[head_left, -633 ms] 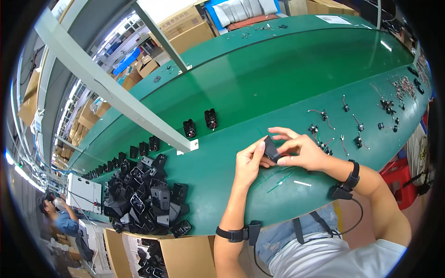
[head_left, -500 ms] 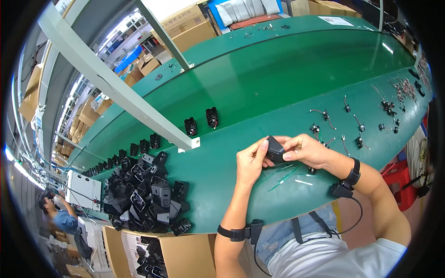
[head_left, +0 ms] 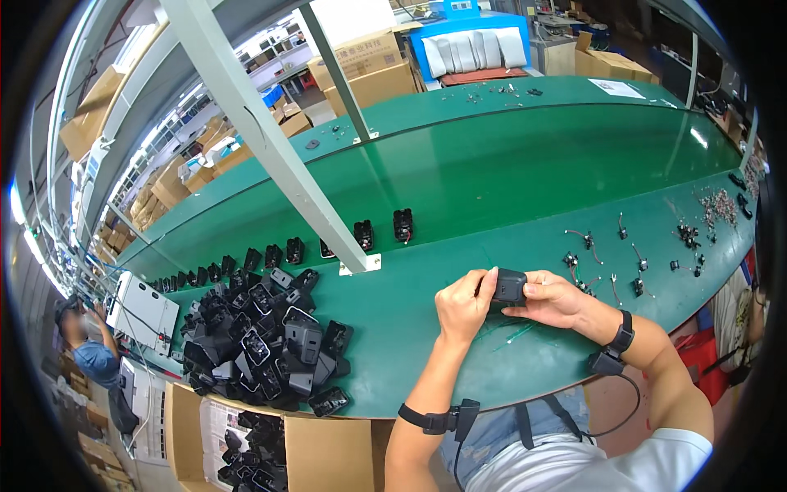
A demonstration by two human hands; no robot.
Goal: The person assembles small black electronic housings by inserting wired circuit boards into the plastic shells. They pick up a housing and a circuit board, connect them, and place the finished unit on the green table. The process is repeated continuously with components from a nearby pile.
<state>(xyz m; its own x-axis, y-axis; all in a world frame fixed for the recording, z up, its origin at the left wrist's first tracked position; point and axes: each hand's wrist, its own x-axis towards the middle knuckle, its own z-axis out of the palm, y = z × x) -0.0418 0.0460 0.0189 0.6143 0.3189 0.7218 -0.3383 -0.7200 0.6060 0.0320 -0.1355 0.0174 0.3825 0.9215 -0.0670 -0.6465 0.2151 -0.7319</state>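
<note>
The small black boxy plastic housing with rounded corners is held over the broad green-topped desk, between the bare left hand and the bare right hand; it sits directly within the two-handed grip, at the fingertips rather than deep in either palm. The left grip is narrow and closed on the housing's left end, thumb upright against it, fingers curled; the right grip is closed on the right end, thumb pressed to the near face, fingers running beneath; some fingertips are hidden behind the housing.

Thin green strips lie on the desk just below the hands; to the right are scattered small black components with thin wires, and farther right a loose pile of tiny reddish and silvery parts; on the left, well apart from the hands, rises a large heap of black plastic casings; beyond it a row of black plastic units with open tops runs along the sunken green strip, passing behind the pale grey metal post; below the desk's near edge stands an open brown cardboard box with more black pieces inside; a person in a blue top is at the far left.
</note>
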